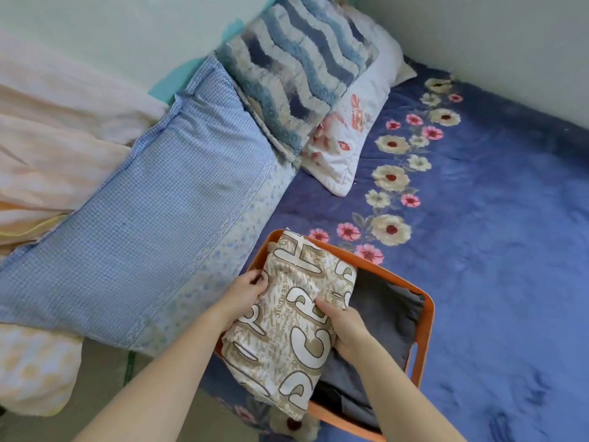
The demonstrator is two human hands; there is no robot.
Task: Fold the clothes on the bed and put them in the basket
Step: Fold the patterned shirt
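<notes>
Now your left hand (pixel 245 290) and right hand (pixel 345 327) grip the folded beige lettered cloth (pixel 287 333) at the orange plastic basket's (pixel 427 317) nine o'clock.

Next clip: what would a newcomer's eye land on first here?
The left hand and right hand grip a folded beige-and-white cloth printed with big letters over the left part of an orange plastic basket at bottom centre, where grey folded clothes already lie. Behind, a blue checked pillow and a wavy blue tufted cushion lie along the left of the blue flowered blanket.

On printed garment (pixel 287 330): large letters C, R, P legible; small print unreadable.
</notes>
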